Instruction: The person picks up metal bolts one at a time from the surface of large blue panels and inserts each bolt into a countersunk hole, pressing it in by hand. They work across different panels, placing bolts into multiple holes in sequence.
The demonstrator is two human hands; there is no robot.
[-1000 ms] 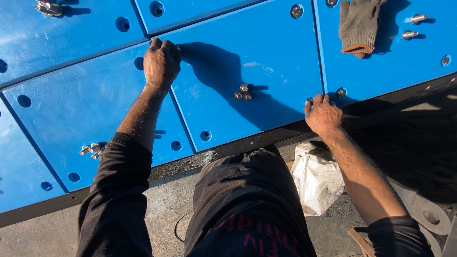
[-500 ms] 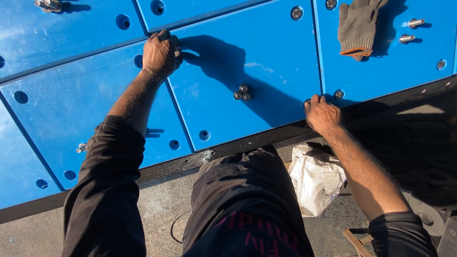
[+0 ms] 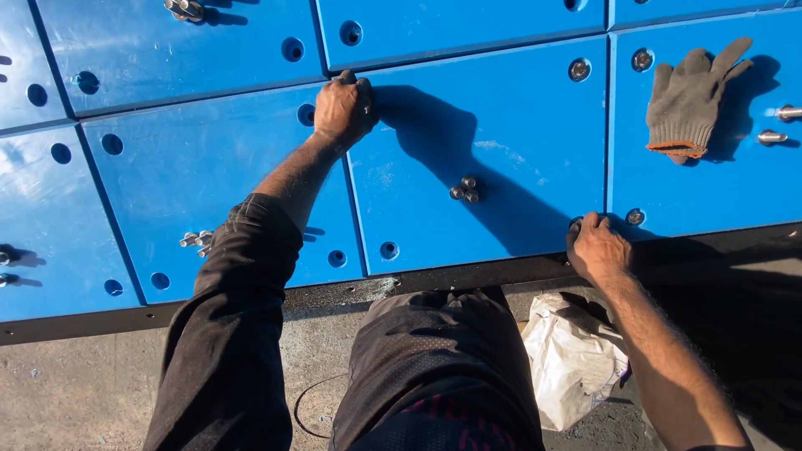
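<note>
Left hand (image 3: 342,107) curled over top-left corner of centre blue panel (image 3: 493,142), fingers at corner hole, right hand (image 3: 596,248) gripping panel's btm-right edge nr bolt, loose nuts (image 3: 464,190) mid-panel, grey glove (image 3: 690,98) on panel to the right, white bag (image 3: 572,355) on floor below.

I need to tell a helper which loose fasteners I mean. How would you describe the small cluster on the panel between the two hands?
Find the blue panel that the left hand grips at its top corner and the right hand holds at its lower edge. Near its middle lies a tight cluster of bolts, in the arm's shadow. Other fasteners lie on neighbouring panels; the grey glove is further right.
</note>
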